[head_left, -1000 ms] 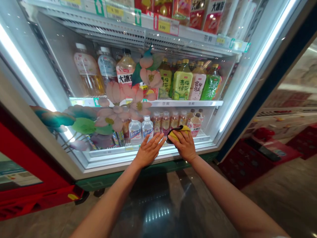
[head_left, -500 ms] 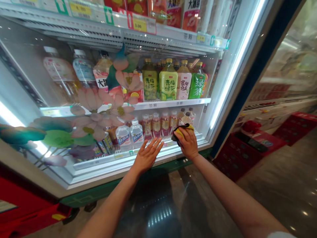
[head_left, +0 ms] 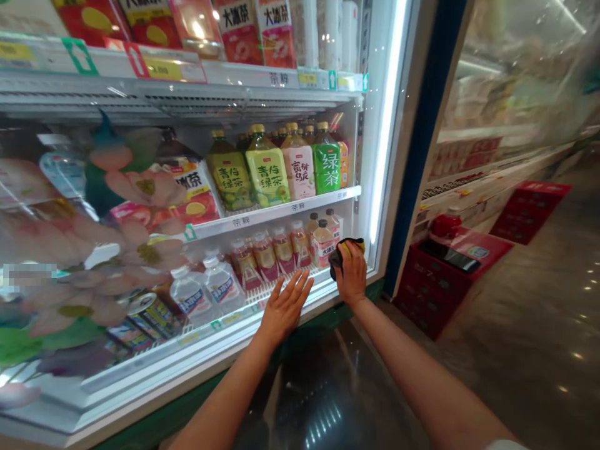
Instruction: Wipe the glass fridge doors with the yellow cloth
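The right hand holds a bunched cloth, near the lower right corner of the fridge front. The left hand, empty and flat, is to the left of the cloth, near the bottom edge.

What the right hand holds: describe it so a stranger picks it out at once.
Find the lit drinks fridge, then its lower right corner. There the right hand holds a cloth in front of small bottles. Crumpled yellow and dark fabric sets it apart from the labelled bottles.
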The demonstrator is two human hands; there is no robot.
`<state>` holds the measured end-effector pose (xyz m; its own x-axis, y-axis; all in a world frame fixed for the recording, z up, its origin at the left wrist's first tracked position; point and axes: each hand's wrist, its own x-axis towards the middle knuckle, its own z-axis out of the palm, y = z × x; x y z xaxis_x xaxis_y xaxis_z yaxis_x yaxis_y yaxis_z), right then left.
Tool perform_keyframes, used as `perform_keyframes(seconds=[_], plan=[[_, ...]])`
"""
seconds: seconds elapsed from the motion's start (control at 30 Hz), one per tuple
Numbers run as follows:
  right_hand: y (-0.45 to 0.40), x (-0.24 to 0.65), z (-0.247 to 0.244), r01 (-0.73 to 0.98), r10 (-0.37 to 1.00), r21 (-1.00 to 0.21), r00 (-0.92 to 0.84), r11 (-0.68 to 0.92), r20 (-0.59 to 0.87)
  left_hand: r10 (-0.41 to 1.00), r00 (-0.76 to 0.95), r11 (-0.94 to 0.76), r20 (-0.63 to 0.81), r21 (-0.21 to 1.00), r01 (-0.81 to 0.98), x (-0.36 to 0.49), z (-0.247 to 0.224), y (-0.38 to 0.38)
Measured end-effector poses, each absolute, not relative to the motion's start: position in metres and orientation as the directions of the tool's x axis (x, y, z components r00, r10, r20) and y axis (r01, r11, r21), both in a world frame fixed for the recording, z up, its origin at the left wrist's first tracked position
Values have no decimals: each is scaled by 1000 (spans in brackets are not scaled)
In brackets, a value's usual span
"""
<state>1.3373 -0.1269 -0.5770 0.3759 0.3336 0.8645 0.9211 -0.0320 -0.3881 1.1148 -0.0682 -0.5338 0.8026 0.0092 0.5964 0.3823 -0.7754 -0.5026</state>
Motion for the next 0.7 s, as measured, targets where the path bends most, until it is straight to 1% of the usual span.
perform_keyframes(seconds=[0.07,0.13,0.2,0.4,0.47,0.53,0.6,0.67,0.7], plan=[[-125,1353,-579,854,265,-519,507,-30,820,-4,818,-780,575,-514,358,1124,-531,-67],[-123,1359,-586,765,199,-643,637,-40,745,-24,832,-783,555,-527,330,1132,-530,-66],[-121,1360,-589,714,166,-699,694,-31,701,-41,845,-787,534,-538,302,1140,-529,-66],[-117,1368,-575,766,163,-631,612,118,774,-48,859,-784,509,-552,283,1174,-531,-68],[-118,1366,-583,729,164,-669,650,143,742,-53,851,-783,522,-551,289,1183,-532,-69],[-118,1361,-592,666,154,-735,718,130,679,-58,843,-782,534,-549,294,1189,-533,-70],[-115,1357,-590,619,130,-778,767,109,629,-58,838,-785,542,-544,297,1193,-533,-70],[-111,1362,-576,642,122,-759,749,110,652,-59,842,-792,537,-539,288,1198,-533,-71],[-110,1368,-567,682,136,-721,708,122,693,-60,847,-795,529,-538,279,1201,-532,-71]])
